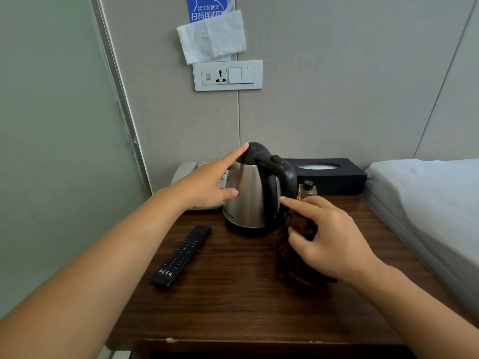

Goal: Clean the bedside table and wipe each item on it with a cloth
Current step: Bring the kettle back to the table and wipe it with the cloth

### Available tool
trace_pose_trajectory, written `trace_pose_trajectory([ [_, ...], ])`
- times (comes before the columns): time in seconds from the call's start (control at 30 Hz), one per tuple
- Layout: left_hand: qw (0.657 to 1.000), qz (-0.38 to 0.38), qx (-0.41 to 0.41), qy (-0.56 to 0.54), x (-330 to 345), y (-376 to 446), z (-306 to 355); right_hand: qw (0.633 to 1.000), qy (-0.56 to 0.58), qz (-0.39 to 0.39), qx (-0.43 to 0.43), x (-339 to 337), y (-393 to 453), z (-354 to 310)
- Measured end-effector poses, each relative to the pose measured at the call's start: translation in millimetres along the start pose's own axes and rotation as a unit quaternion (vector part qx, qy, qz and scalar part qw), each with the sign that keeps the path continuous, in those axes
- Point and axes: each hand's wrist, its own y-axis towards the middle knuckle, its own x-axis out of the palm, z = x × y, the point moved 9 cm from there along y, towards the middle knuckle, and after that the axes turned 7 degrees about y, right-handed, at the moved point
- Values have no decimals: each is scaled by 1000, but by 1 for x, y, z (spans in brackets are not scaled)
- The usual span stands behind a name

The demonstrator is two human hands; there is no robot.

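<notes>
A steel kettle with a black lid and handle stands at the back middle of the dark wooden bedside table. My left hand is spread open against its left side, the index fingertip on the lid and the thumb on the steel body. My right hand holds a bunched brown cloth just right of the kettle, with its index finger stretched toward the handle. A black remote lies on the table's left part. A small perfume bottle stands behind my right hand.
A black tissue box sits at the back right against the wall. A beige telephone lies behind my left hand. A bed borders the table on the right. A wall socket panel and a pinned paper hang above.
</notes>
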Motion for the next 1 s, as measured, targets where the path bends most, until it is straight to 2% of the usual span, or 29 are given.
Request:
trace_pose_trajectory([
  [0.1, 998, 5, -26, -48, 12, 3, -2, 998, 27, 20, 58, -3, 4, 17],
  [0.2, 994, 17, -69, -87, 17, 10, -10, 994, 60, 5, 93, 2, 7, 29],
  [0.3, 971, -19, -170, -169, 23, 16, -21, 989, 89, -28, 116, 13, 4, 33],
  [0.37, 953, -45, -206, -217, 28, 19, -20, 986, 110, -33, 122, 18, -1, 32],
  [0.57, 916, 1, -264, -302, 43, 32, -34, 971, 154, -70, 166, 39, 7, 39],
  [0.8, 876, 64, -276, -391, 60, 53, -42, 962, 184, -63, 193, 57, 60, 65],
  [1.0, 874, 45, -253, -413, 74, 64, -45, 959, 180, -56, 210, 66, 93, 86],
])
